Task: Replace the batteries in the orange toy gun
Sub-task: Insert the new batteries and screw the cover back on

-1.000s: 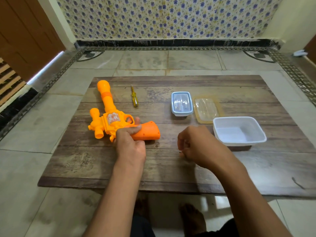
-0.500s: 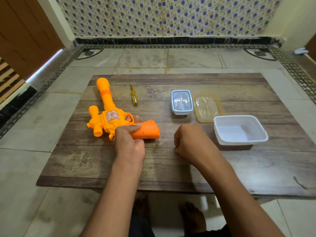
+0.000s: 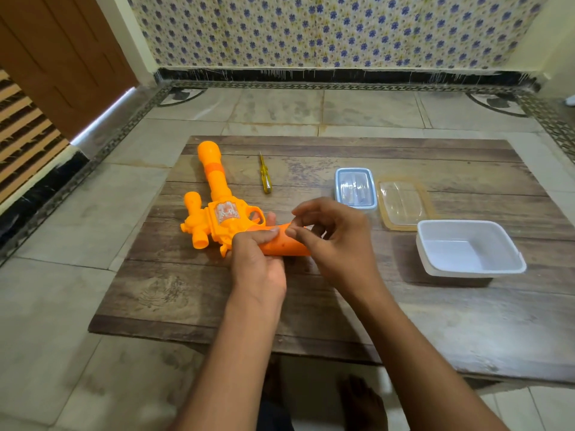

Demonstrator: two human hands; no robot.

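Toy gun [image 3: 217, 209], orange, lies flat on the wooden table [image 3: 373, 306], left of centre, barrel pointing to 12 o'clock, handle running toward 3 o'clock. Left hand [image 3: 258, 262] grips the handle where it meets the body, index finger along the top face, thumb showing past the trigger guard; grip clenched around the gun, pinning it to the table. Right hand [image 3: 336, 241] sits over the butt end of the handle, fingertips [image 3: 291, 231] pinched together just at the handle surface; cannot tell if anything tiny is between them, too small to resolve. A small dark dot on the handle face, likely the cover screw hole.

Screwdriver [image 3: 265, 177], yellow handle, lies at 12 o'clock from the hands, just right of the barrel, untouched. Small lidded container [image 3: 354, 188] at 1 o'clock, clear loose lid [image 3: 401, 202] just beside it on the right, open white tub [image 3: 469, 248] at 3 o'clock, well apart from the gun.

Judgement: step in hand is working at the battery cover on the handle, early in the task; no batteries visible out. To do it well: keep the left hand pressing the gun flat so it doesn't roll, keep the cover side facing up, work the fingertips square on the cover or screw, not angled. Any loose small part goes straight into the white tub. Risk: part slipping from the pinch onto the dark wood grain and vanishing.
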